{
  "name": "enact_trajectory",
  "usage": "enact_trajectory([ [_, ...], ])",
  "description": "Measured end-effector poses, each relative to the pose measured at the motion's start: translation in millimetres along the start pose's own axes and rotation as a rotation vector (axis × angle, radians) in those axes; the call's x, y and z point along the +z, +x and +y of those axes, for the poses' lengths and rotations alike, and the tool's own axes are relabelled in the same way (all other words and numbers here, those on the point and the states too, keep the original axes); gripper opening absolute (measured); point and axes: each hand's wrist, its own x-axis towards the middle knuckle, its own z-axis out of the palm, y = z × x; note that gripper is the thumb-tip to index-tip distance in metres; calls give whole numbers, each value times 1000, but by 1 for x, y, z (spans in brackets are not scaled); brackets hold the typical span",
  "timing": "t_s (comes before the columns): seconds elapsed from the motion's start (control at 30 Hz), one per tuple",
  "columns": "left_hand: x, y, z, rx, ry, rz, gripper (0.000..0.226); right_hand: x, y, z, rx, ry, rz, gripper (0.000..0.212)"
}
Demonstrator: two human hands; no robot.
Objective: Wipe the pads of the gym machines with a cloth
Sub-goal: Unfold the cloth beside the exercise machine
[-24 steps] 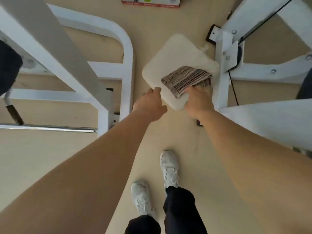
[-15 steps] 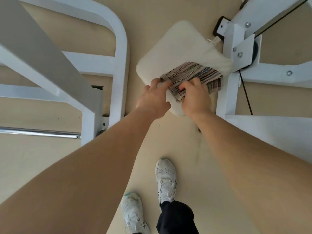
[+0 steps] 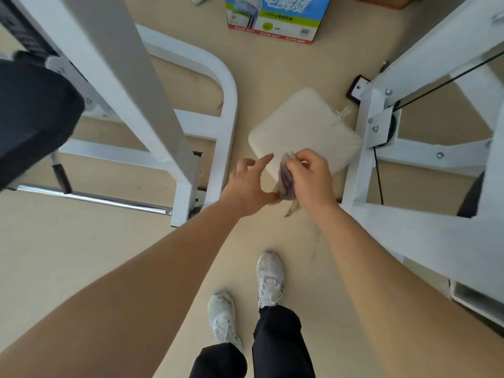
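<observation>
A cream seat pad [image 3: 305, 126] of a white gym machine sits below me, right of centre. The striped cloth [image 3: 286, 181] is bunched up and lifted off the pad's near corner. My right hand [image 3: 311, 178] grips the cloth, with a loose end hanging below it. My left hand [image 3: 248, 186] is just left of the cloth with its fingers spread and the forefinger pointing toward the pad; its thumb seems to touch the cloth's lower edge.
White machine frames stand on both sides: a sloped beam and curved tube [image 3: 226, 105] on the left, an upright post with cable [image 3: 368, 148] on the right. A dark pad [image 3: 32, 118] juts in at far left. A printed box [image 3: 275, 17] lies on the floor ahead.
The cloth lay flat on the pad with both hands at its near edge. Now it is gathered up off the pad in my right hand, and my left hand has opened.
</observation>
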Motion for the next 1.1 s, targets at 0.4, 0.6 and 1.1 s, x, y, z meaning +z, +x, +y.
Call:
enact_trajectory([
  [0.4,-169,-216,25,-179,28,-185,53,-5,-144,-213,124,319,-281,29],
  [0.6,-241,-304,6,-223,-14,-139,58,10,-191,-285,144,323,-404,21],
  [1.1,-362,-330,-127,30,-310,244,41,211,-249,-413,60,79,-631,19],
])
